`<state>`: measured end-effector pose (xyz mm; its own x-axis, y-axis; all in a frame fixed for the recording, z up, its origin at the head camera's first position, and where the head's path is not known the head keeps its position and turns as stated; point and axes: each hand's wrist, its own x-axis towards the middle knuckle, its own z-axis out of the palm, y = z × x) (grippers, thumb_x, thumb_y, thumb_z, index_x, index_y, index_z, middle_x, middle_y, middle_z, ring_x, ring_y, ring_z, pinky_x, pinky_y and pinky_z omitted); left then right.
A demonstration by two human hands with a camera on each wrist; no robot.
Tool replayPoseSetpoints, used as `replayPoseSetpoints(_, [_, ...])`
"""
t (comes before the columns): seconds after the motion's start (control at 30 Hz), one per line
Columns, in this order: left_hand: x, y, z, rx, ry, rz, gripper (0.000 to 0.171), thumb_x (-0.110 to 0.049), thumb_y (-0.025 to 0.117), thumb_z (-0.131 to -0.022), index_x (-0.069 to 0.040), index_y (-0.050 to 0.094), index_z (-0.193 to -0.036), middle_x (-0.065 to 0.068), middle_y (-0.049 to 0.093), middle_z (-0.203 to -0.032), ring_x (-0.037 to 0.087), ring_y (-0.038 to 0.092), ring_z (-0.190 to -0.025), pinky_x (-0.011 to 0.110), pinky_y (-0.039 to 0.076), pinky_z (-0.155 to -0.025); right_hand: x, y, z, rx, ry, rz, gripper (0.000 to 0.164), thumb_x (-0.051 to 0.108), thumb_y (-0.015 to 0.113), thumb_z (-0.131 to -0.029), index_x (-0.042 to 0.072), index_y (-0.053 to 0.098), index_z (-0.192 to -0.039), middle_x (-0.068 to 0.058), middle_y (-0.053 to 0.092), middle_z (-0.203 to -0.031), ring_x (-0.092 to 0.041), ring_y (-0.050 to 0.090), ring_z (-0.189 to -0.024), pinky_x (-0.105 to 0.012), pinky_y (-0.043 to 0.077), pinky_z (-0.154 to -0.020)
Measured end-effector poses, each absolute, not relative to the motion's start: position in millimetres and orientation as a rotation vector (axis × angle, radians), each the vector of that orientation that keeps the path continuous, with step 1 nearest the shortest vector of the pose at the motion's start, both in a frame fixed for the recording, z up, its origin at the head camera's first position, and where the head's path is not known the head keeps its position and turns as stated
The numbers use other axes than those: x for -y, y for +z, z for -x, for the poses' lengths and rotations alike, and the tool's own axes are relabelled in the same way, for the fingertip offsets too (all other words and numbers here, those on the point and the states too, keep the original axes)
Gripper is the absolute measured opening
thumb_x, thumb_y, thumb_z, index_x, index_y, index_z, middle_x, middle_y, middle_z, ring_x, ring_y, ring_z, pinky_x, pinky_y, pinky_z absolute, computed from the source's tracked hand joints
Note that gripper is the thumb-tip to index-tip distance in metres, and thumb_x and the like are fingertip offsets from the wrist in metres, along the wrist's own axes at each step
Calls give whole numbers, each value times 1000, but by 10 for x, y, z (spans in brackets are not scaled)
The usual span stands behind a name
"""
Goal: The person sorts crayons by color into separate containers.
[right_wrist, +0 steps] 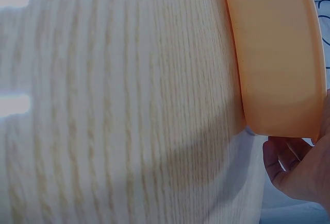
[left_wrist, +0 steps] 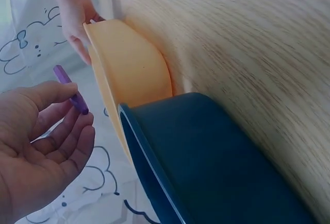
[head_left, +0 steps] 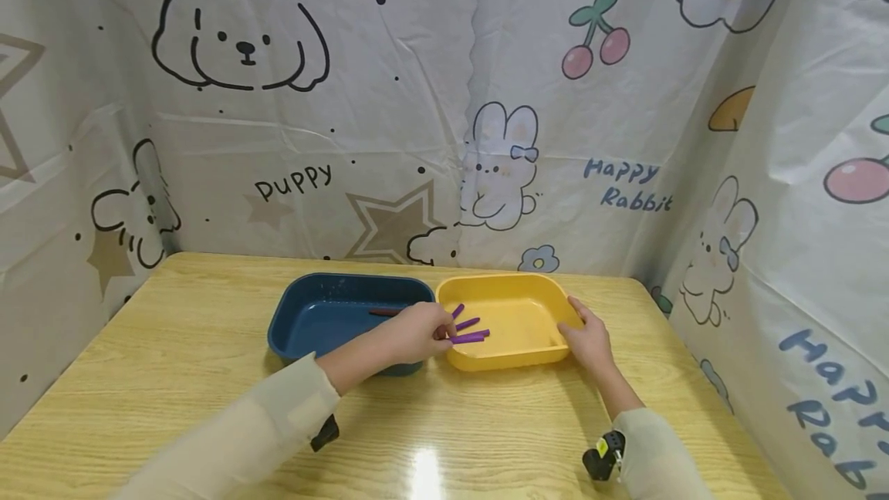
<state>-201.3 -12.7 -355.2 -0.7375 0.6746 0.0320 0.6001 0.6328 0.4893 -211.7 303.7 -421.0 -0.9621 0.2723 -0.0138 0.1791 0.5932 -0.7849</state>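
My left hand is over the meeting rims of a dark blue bin and a yellow bin. Its thumb and fingers pinch a short purple crayon, plainly seen in the left wrist view. Several purple crayons show at the yellow bin's left side, partly behind that hand. A dark brown crayon lies in the blue bin, its near part hidden by the left hand. At the yellow bin's right end, my right hand grips the rim, thumb on the inner side and fingers outside.
Both bins stand side by side on a light wood-grain table. Behind them hangs a white printed curtain, which also runs along the right side. Black wrist cameras sit near both sleeves.
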Motion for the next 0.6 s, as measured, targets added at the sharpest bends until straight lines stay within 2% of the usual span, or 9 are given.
replayPoseSetpoints(0.2, [-29,-3585,2092,-2740,692,-1026,11,-15,66,-86,-8,71,-92,2,66,-83,12,52,-73,22,46,-67,-3031,-4206,2111,2710,1294,382,61,12,52,-90,10,29,-147,-24,31,-148,-38,32,-135,-47,33,-107])
replayPoseSetpoints(0.6, [-266,-3710,2229,-2781,638,-1018,11,-17,66,-85,-9,72,-91,0,67,-83,9,51,-69,19,44,-64,-3023,-4201,2104,2714,1294,386,61,12,53,-91,10,30,-147,-23,31,-148,-38,33,-135,-46,33,-107])
